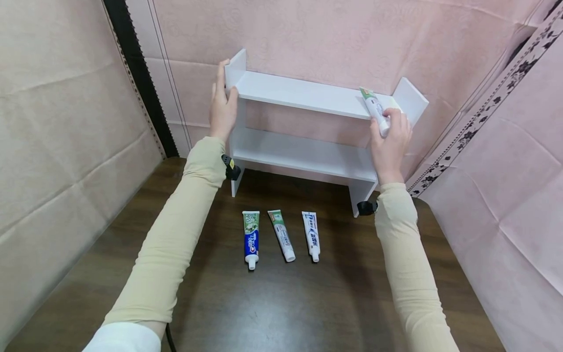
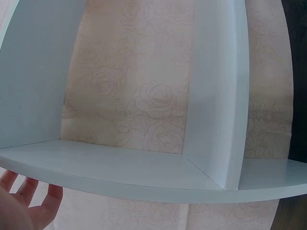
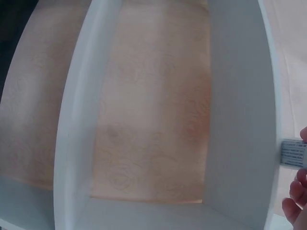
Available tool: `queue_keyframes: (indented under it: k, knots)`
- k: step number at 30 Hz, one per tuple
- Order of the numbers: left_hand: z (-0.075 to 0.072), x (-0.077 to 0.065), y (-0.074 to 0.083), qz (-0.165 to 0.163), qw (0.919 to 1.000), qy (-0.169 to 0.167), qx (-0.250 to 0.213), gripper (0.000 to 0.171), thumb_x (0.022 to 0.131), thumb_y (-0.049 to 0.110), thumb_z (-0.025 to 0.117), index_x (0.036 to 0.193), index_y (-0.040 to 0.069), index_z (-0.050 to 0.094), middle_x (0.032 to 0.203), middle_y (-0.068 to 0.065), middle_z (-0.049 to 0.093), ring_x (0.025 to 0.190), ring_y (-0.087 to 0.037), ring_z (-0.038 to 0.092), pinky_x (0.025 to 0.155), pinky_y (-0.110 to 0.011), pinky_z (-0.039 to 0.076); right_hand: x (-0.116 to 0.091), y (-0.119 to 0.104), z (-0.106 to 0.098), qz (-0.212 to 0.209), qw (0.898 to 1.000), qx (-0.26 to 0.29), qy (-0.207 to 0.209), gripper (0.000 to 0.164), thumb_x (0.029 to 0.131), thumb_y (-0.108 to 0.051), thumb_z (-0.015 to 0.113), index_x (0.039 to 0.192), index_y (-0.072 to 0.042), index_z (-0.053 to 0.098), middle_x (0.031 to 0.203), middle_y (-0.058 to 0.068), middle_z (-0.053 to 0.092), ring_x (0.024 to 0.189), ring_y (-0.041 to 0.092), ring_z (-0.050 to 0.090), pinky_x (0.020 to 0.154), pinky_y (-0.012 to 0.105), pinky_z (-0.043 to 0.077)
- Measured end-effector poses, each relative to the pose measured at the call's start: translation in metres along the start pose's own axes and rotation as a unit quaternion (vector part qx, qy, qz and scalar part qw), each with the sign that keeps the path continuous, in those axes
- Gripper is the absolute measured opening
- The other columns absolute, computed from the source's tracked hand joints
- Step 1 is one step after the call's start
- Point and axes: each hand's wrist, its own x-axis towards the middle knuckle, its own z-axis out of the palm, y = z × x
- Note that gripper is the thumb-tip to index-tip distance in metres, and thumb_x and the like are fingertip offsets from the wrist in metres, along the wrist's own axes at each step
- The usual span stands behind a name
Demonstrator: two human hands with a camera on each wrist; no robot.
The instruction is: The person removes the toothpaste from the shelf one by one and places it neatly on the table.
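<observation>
My right hand (image 1: 391, 139) holds a green-and-white toothpaste tube (image 1: 375, 110) at the right end of a white two-tier shelf (image 1: 303, 93), its cap end toward me. Only a printed strip of that tube (image 3: 292, 153) and some fingertips (image 3: 298, 191) show in the right wrist view. On the shelf's left side panel rests my left hand (image 1: 223, 110); in the left wrist view its fingers (image 2: 53, 196) touch the panel's outer side. Before the shelf lie a blue-and-green Crest toothpaste tube (image 1: 251, 237), another green-and-white tube (image 1: 281, 234) and a white-and-blue tube (image 1: 311, 234).
The shelf stands at the back of a dark brown wooden table (image 1: 272, 303). Pink patterned cloth (image 1: 316, 39) hangs behind it, and further cloth walls (image 1: 66, 122) close in both sides. A black cable (image 1: 169, 337) runs by the left sleeve.
</observation>
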Motion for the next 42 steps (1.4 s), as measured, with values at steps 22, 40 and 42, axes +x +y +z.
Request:
queue_keyframes:
  k: [22, 40, 42]
  knots:
    - [0.001, 0.002, -0.003, 0.011, 0.9999, 0.007, 0.003, 0.056, 0.101, 0.023, 0.037, 0.146, 0.054, 0.022, 0.140, -0.006, 0.043, 0.108, -0.013, 0.047, 0.081, -0.028, 0.043, -0.033, -0.003, -0.014, -0.043, 0.999, -0.003, 0.013, 0.031, 0.091, -0.020, 0.053, 0.106, 0.008, 0.055, 0.096, 0.023, 0.062, 0.080, 0.034, 0.045, 0.067, 0.027, 0.026]
    - [0.001, 0.002, -0.002, 0.013, 0.9999, 0.004, 0.003, 0.055, 0.101, 0.025, 0.038, 0.145, 0.055, 0.022, 0.140, -0.006, 0.042, 0.106, -0.013, 0.046, 0.080, -0.027, 0.042, -0.071, 0.011, -0.014, -0.091, 0.993, 0.023, 0.065, 0.026, 0.090, -0.013, 0.056, 0.101, 0.010, 0.055, 0.093, 0.029, 0.063, 0.078, 0.039, 0.051, 0.066, 0.033, 0.034]
    - [0.000, 0.001, -0.002, 0.014, 0.9999, 0.004, 0.003, 0.055, 0.101, 0.024, 0.037, 0.145, 0.054, 0.022, 0.140, -0.006, 0.042, 0.106, -0.013, 0.047, 0.080, -0.028, 0.042, -0.076, 0.012, -0.015, -0.097, 0.993, 0.027, 0.067, 0.024, 0.089, -0.012, 0.057, 0.100, 0.010, 0.055, 0.094, 0.029, 0.063, 0.079, 0.040, 0.052, 0.066, 0.035, 0.035]
